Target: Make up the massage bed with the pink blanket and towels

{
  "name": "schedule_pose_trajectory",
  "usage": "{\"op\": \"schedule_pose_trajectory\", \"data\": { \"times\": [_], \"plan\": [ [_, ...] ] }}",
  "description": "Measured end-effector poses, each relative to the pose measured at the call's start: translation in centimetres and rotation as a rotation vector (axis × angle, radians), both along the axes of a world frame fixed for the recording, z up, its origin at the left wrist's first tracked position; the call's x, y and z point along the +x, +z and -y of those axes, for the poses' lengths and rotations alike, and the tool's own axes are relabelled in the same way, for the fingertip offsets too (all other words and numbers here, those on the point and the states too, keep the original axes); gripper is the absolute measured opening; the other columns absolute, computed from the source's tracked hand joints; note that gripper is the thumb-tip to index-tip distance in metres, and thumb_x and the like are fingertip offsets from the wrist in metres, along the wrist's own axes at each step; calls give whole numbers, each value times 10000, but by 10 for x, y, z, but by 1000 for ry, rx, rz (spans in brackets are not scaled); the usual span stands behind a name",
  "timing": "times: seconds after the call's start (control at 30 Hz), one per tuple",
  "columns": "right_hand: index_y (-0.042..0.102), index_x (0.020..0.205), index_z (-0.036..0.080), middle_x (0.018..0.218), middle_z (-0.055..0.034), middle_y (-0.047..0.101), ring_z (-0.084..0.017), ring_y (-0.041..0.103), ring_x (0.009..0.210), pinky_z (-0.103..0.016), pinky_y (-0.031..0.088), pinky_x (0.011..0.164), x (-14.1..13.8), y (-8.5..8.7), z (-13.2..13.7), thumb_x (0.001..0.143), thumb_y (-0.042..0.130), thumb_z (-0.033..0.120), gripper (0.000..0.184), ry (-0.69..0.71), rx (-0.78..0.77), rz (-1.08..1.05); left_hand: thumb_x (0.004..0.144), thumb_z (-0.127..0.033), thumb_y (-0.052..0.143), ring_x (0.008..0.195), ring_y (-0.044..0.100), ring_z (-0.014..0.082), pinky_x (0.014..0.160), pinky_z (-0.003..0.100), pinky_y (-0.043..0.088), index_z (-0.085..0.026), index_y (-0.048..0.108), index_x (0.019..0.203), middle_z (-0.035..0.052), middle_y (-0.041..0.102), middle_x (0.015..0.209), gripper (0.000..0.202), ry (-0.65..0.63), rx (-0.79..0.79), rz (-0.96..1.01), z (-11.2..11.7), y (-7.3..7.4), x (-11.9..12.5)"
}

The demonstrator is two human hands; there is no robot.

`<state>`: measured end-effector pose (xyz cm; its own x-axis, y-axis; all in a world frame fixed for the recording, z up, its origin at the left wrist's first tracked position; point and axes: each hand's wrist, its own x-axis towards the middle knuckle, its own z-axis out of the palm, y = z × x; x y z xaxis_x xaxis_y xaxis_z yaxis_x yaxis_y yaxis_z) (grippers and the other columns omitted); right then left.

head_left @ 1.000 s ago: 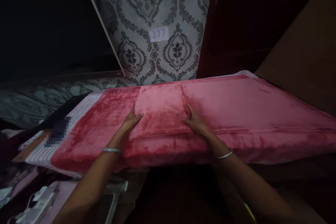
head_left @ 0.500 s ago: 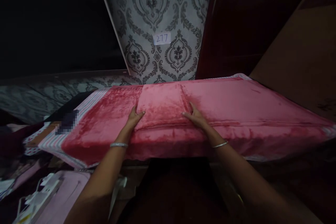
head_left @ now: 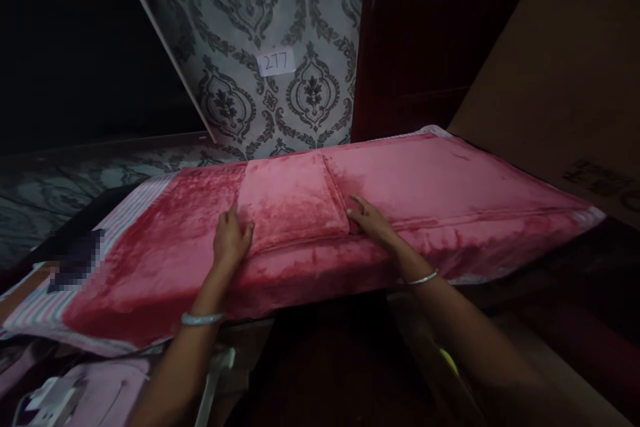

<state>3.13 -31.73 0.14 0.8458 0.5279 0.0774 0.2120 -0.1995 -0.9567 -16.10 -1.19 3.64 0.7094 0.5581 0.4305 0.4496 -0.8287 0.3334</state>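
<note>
A long red plush blanket lies spread over a raised surface in front of me. On its middle sits a smaller folded red plush piece. My left hand rests flat at that piece's left front corner, fingers stretched out. At the right front corner my right hand lies flat too, fingers touching the edge. Each wrist wears a silver bangle.
A striped white and pink cloth sticks out under the blanket at the left. Grey damask wallpaper carries a paper label reading 277. A dark wooden door and a brown board stand at the right. White objects lie low left.
The view has swung right, so everything sits further left. My left hand has slid a little down the left edge of the folded piece. My right hand stays at the right corner.
</note>
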Motion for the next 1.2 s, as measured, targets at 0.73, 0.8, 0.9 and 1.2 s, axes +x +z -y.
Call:
{"op": "schedule_pose_trajectory", "data": {
  "times": [0.73, 0.8, 0.9, 1.2],
  "plan": [
    [499, 1452, 162, 583, 90, 463, -116, 447, 495, -208, 375, 475, -14, -4, 2, 794, 585, 242, 669, 43, 129, -123, 999, -230, 423, 1325, 569, 279, 1142, 491, 455, -227, 642, 1357, 112, 640, 1402, 419, -575, 140, -127, 136, -10, 60],
    [518, 1445, 174, 611, 72, 495, -127, 474, 521, -222, 415, 497, -14, -4, 2, 808, 580, 272, 648, 26, 119, -108, 999, -246, 416, 1319, 572, 284, 1152, 496, 446, -223, 649, 1349, 122, 655, 1376, 422, -548, 104, -102, 143, -15, 61],
    [572, 1394, 182, 843, -23, 669, -190, 631, 745, -306, 546, 670, -14, -4, -1, 835, 605, 382, 595, -20, 122, -55, 926, -258, 547, 1411, 476, 367, 1192, 608, 365, -239, 662, 1339, 148, 583, 1461, 430, -581, 112, -156, 148, -22, 56],
    [566, 1447, 180, 951, -51, 731, -220, 664, 816, -338, 542, 774, -17, -16, -17, 739, 623, 260, 715, -75, -63, 169, 962, -234, 400, 1267, 615, 236, 1137, 437, 473, -206, 657, 1318, 99, 674, 1353, 440, -700, -44, -124, 87, 17, 108]
  ]
}}
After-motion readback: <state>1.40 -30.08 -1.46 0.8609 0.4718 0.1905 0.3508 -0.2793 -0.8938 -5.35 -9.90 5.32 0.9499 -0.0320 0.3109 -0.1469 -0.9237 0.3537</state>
